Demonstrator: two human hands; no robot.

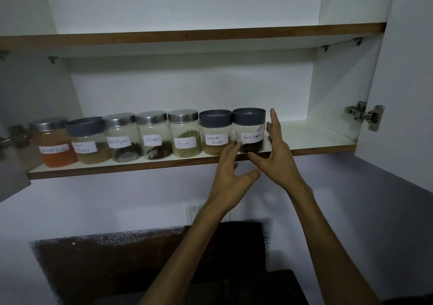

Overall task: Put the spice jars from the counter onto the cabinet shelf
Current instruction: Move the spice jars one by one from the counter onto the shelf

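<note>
Seven spice jars (150, 138) are standing along the cabinet shelf (316, 138) front edge; bare shelf is lying rightward. Left hand (230, 175) and right hand (277, 154), both released, are flanking the Black Pepper jar (249, 130).

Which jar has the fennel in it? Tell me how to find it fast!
Look at the lower shelf of the open cabinet, where seven jars stand in a row. Count from the right end: the fennel jar is third, just left of the two dark-lidded jars. It alone holds pale green seeds, under a silver lid, with "Fennel" on its white label.
</note>
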